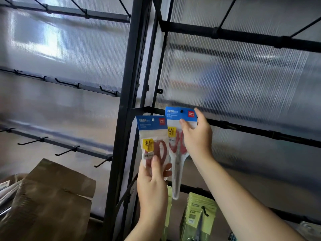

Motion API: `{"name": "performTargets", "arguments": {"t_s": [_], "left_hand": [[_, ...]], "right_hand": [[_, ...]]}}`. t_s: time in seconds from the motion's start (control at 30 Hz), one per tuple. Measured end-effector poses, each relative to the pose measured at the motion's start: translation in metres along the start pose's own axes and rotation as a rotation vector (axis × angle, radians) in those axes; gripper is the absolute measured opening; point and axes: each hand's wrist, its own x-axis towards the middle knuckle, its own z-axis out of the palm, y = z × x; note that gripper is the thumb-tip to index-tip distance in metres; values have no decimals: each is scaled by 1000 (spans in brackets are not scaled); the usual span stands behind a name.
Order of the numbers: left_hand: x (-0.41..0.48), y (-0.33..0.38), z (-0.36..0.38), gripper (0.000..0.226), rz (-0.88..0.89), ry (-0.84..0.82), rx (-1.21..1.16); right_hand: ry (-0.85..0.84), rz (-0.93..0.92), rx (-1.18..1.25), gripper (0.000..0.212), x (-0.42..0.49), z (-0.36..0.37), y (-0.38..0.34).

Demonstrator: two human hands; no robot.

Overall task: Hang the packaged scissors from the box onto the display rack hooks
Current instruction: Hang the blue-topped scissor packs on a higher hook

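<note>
My right hand (196, 136) pinches the blue header of a pack of red-handled scissors (177, 150). The hole in that header sits on the tip of a black hook (181, 111) on the rack's middle bar. My left hand (152, 181) grips a second, similar pack of red scissors (152, 141) by its lower half. It holds that pack upright just left of the first, in front of the black upright post (126, 105). The open cardboard box (48, 193) stands at lower left.
Bare black hooks (67, 151) line the bars of the left rack panel. Green scissor packs (199, 216) hang on a lower hook under my right arm. Ribbed translucent panels back the rack. The bar (260, 132) runs right from the hooked pack.
</note>
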Motion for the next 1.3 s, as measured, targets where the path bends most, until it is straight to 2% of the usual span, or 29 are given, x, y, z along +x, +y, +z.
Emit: {"name": "performTargets", "arguments": {"t_s": [0.2, 0.3, 0.37, 0.43, 0.47, 0.53, 0.67, 0.73, 0.8, 0.9, 0.97, 1.07, 1.1, 1.2, 1.23, 1.3], "left_hand": [[4, 3, -5, 23, -45, -67, -37], [5, 4, -6, 23, -88, -161, -46], [5, 6, -6, 24, -119, -232, -47], [7, 8, -7, 25, -142, -287, -54], [7, 10, -7, 26, -151, -318, -69], [9, 13, -5, 27, -156, -385, -71], [14, 16, -1, 28, -132, -452, -77], [17, 17, 2, 29, -121, -462, -42], [19, 15, 5, 28, -111, -450, -16], [22, 12, 9, 28, -114, -444, -18], [24, 12, 12, 26, -98, -435, 4], [29, 6, 15, 14, 12, -336, 124], [28, 5, 16, 18, 51, -315, 152], [25, 1, 15, 63, 145, -325, 213], [24, 0, 14, 68, 171, -333, 242], [23, -3, 14, 68, 218, -343, 305]], "right_hand": [[-26, 97, -65, 60, 4, 10, 8], [-44, 154, -82, 58, 10, 16, 10], [-42, 183, -43, 50, 13, 17, 12], [-1, 209, 36, 31, 11, 16, 15], [21, 220, 10, 31, 10, 16, 17], [9, 183, 46, 33, 4, 11, 20], [32, 23, 75, 25, -6, -8, 18], [18, 38, 121, 18, -7, -17, 16], [-21, 67, 212, 16, -9, -24, 9], [-137, -12, 239, 4, -11, -24, 4], [-149, -31, 220, 16, -11, -22, 5], [-74, -33, 179, 20, -8, -20, 5], [-50, -23, 164, 23, -6, -19, 7], [-37, 15, 127, 49, -4, -17, 8], [-46, 8, 116, 56, -4, -17, 9], [-75, -28, 76, 56, -4, -17, 9]]}}
